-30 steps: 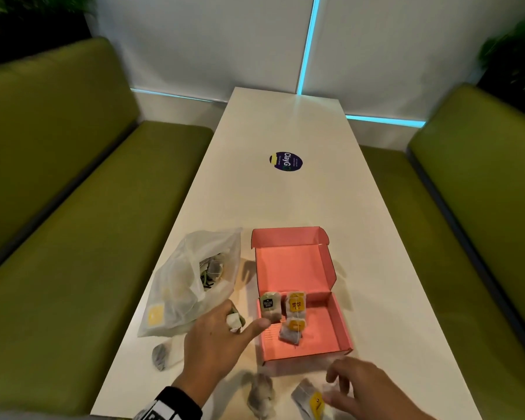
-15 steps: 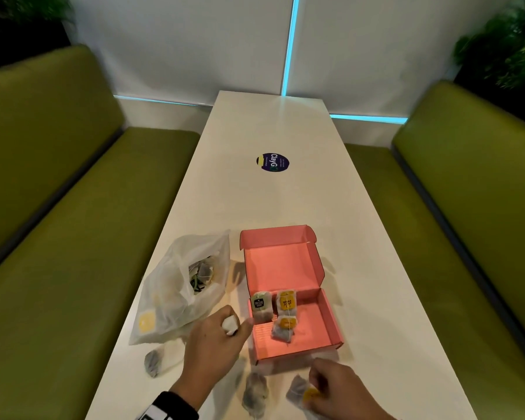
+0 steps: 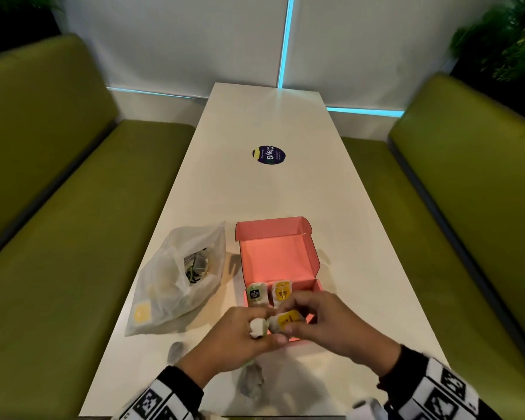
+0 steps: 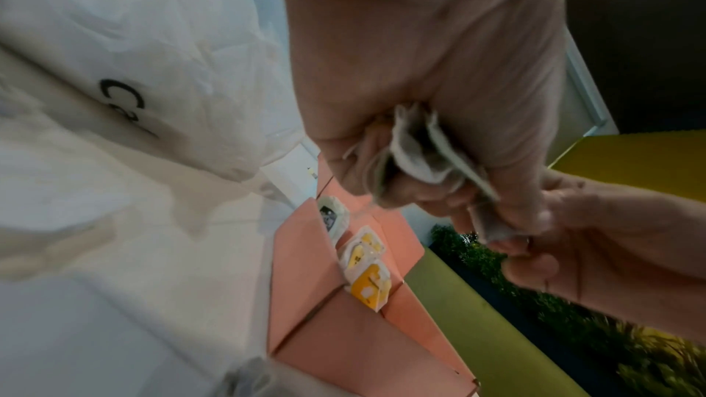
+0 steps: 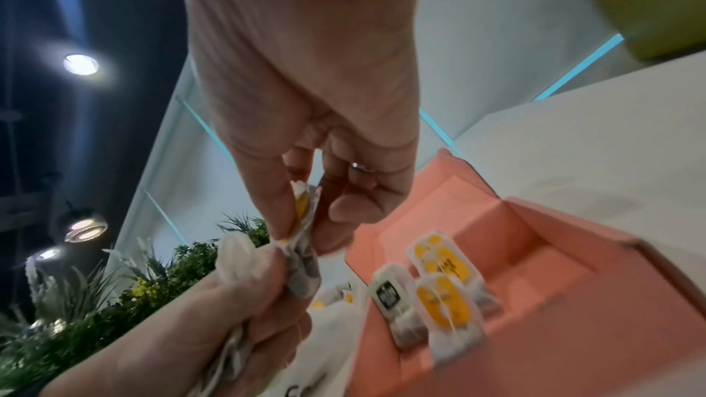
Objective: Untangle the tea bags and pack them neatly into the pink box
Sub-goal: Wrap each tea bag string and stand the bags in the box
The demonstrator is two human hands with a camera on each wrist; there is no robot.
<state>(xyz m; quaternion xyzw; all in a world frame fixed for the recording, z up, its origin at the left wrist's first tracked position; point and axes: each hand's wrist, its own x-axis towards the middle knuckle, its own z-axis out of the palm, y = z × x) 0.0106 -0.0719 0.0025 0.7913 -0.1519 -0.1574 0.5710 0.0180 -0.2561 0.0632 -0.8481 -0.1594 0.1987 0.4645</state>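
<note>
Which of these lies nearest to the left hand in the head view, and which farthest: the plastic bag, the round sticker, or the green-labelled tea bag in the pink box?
Measured from the left hand:
1. Green-labelled tea bag, just beyond the hand, at the left of the pink box.
2. Plastic bag, off to the left.
3. Round sticker, far up the table.

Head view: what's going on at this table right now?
A person is sorting tea bags over the open pink cardboard box. The left hand grips a crumpled white tea bag, while the right hand pinches a yellow-labelled tea bag. Three bags already sit in the box. More wait in the translucent plastic bag.
</note>
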